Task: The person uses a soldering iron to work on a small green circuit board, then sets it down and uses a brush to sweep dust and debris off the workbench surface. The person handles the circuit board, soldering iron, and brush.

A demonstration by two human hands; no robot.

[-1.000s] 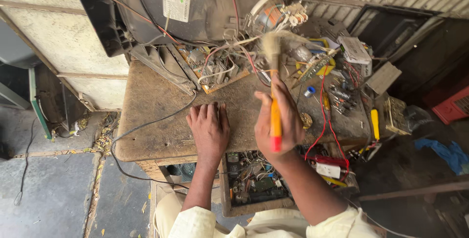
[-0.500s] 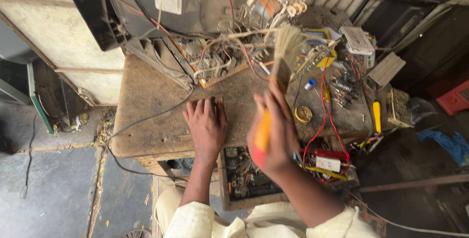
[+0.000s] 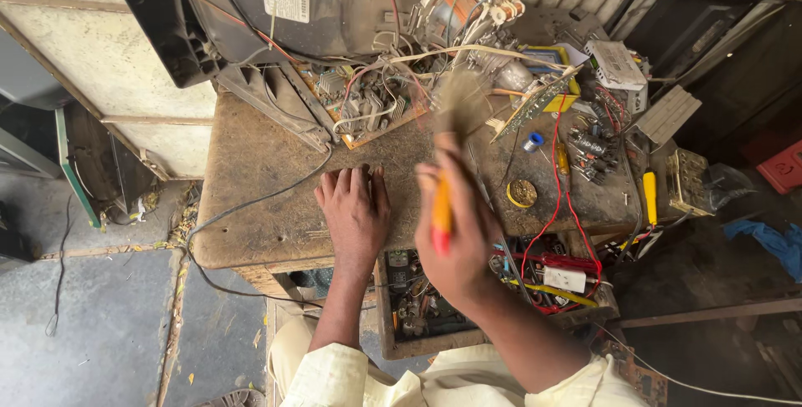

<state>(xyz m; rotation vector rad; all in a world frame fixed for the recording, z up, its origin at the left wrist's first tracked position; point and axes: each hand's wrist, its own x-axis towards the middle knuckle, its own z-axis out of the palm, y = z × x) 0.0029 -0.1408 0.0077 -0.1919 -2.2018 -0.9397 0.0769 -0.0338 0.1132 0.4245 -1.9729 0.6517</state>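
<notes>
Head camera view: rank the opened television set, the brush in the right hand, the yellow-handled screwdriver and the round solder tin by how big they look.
1. television set
2. brush, though nearer the camera and blurred
3. yellow-handled screwdriver
4. round solder tin

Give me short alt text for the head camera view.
Seen from above, a right hand holds an orange-handled brush over a dusty workbench, while the left hand lies flat on it. An opened television set with exposed circuit boards sits behind.

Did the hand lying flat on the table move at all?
No. The left hand still lies flat on the dusty table, just as close to the grey cable and table edge as before.
</notes>
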